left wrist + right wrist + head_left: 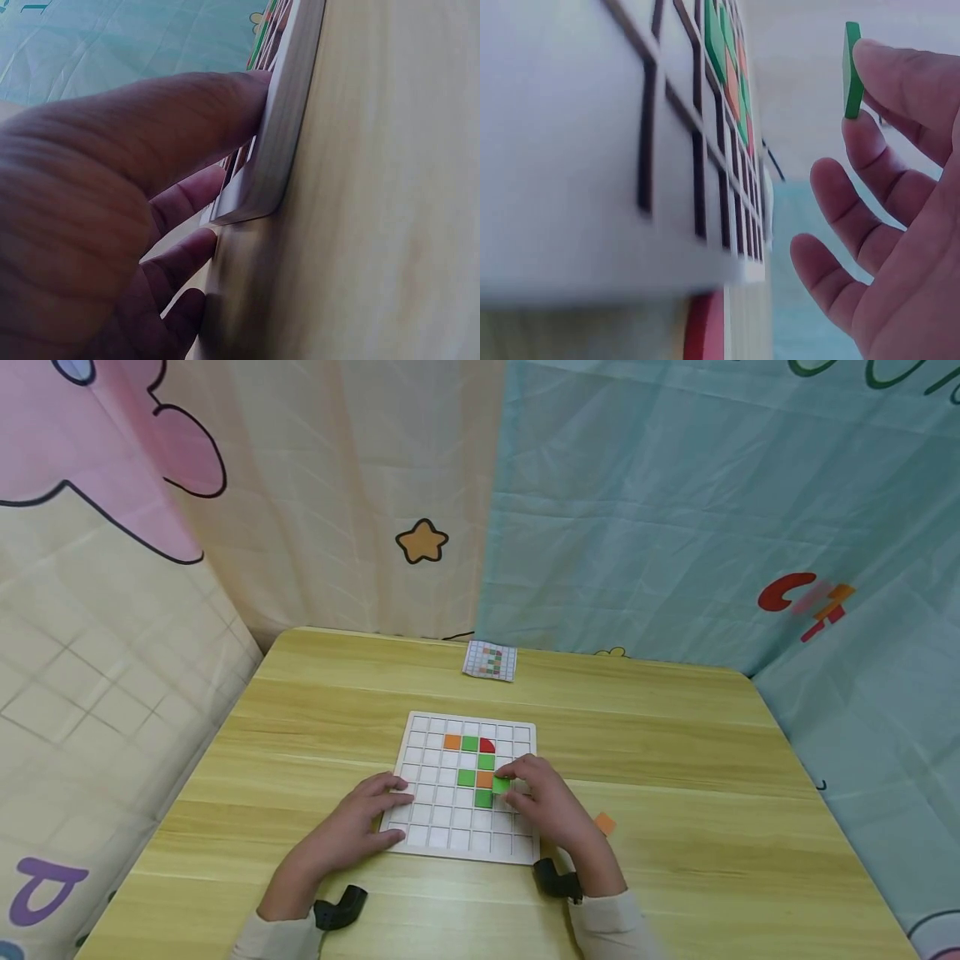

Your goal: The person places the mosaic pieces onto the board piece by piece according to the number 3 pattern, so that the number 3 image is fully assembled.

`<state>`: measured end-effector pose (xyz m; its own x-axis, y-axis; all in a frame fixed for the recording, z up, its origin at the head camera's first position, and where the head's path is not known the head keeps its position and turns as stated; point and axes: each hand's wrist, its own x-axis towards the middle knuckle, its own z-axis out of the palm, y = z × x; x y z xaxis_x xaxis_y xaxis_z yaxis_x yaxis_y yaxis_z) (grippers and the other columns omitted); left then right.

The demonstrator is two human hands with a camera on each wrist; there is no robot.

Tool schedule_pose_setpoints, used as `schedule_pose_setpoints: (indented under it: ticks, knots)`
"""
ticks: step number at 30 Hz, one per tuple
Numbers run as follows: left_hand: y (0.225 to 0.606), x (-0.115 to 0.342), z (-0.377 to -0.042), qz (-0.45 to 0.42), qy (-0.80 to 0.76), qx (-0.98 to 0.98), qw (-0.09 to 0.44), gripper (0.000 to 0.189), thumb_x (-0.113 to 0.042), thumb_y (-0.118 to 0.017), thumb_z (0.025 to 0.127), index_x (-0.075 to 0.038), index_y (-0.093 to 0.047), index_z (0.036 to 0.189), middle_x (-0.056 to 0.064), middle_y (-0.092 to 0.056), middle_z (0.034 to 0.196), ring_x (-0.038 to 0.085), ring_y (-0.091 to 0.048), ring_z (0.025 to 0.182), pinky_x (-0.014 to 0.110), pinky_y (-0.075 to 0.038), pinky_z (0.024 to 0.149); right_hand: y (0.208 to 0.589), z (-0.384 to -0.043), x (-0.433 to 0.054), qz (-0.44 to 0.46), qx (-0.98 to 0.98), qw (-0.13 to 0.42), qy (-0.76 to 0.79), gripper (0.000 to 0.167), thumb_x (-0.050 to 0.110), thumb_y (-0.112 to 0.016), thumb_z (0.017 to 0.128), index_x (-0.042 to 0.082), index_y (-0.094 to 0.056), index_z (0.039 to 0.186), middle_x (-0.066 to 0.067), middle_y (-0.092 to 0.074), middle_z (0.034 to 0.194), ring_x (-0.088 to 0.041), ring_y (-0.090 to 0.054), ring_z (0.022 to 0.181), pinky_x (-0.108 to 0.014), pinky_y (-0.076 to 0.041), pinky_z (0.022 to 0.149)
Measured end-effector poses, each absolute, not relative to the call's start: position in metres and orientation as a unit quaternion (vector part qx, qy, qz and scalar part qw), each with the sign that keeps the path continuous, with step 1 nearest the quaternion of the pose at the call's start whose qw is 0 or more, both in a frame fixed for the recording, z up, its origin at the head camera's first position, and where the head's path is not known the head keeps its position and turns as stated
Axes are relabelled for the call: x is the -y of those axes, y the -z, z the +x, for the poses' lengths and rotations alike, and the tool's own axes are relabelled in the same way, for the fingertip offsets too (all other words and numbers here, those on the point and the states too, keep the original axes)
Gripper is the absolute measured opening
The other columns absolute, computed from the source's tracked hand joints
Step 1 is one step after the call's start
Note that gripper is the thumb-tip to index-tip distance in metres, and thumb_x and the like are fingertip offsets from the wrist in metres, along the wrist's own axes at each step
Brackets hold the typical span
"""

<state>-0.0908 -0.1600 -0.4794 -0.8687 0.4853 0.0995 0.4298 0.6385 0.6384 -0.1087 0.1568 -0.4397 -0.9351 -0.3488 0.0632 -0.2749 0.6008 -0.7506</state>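
A white grid board [442,839] lies on the table, holding several green tiles [467,777], two orange tiles [452,742] and a red quarter-round tile [487,746]. My right hand [551,802] is over the board's right part. Between thumb and a fingertip it pinches a green square tile [852,71], raised off the grid, while its other fingers spread loosely. At the board's lower left, my left hand [360,822] rests with relaxed fingers. Its thumb [202,112] touches the board's rim.
Behind the board lies a small card [490,661] printed with a coloured grid pattern. A loose orange tile [605,824] is beside my right wrist. Something red [705,326] shows by the board's edge in the right wrist view. Printed curtains [637,510] hang behind the table.
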Motion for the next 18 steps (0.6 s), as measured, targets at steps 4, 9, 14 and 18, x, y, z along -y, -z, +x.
schedule_pose_setpoints:
  ticks: [4,9,14,18]
  knots:
    - [0.478,0.160,-0.090,0.248,-0.342,-0.905,0.045,0.047,-0.016,-0.080,0.083,-0.005,-0.067,0.126,0.008,-0.052,0.138,0.035,-0.038,0.136,0.056,-0.034,0.110,0.440,-0.106,-0.144,-0.204,-0.891,0.060,0.400,0.022,0.004,-0.069,0.091,0.010,-0.071,0.112,0.005,-0.060,0.107,-0.018,-0.050,0.107,-0.041,-0.047,0.091]
    - [0.477,0.160,-0.091,0.246,-0.339,-0.907,0.051,0.047,-0.017,-0.080,0.084,-0.006,-0.067,0.127,0.008,-0.052,0.139,0.035,-0.038,0.137,0.055,-0.033,0.111,0.442,-0.104,-0.130,-0.239,-0.901,0.073,0.355,0.021,0.009,-0.071,0.091,0.012,-0.071,0.111,0.005,-0.061,0.107,-0.017,-0.049,0.103,-0.036,-0.047,0.088]
    - [0.477,0.159,-0.092,0.248,-0.338,-0.906,0.054,0.047,-0.017,-0.080,0.084,-0.006,-0.066,0.128,0.007,-0.051,0.140,0.034,-0.038,0.137,0.054,-0.034,0.111,0.446,-0.102,-0.120,-0.244,-0.910,0.086,0.324,0.020,0.009,-0.070,0.090,0.015,-0.072,0.109,0.005,-0.061,0.105,-0.016,-0.048,0.100,-0.035,-0.046,0.087]
    - [0.477,0.159,-0.092,0.248,-0.338,-0.906,0.054,0.047,-0.017,-0.080,0.084,-0.006,-0.066,0.128,0.007,-0.051,0.139,0.033,-0.039,0.136,0.054,-0.034,0.110,0.450,-0.101,-0.113,-0.251,-0.918,0.084,0.294,0.019,0.010,-0.070,0.090,0.016,-0.072,0.107,0.005,-0.062,0.107,-0.017,-0.050,0.102,-0.037,-0.045,0.090]
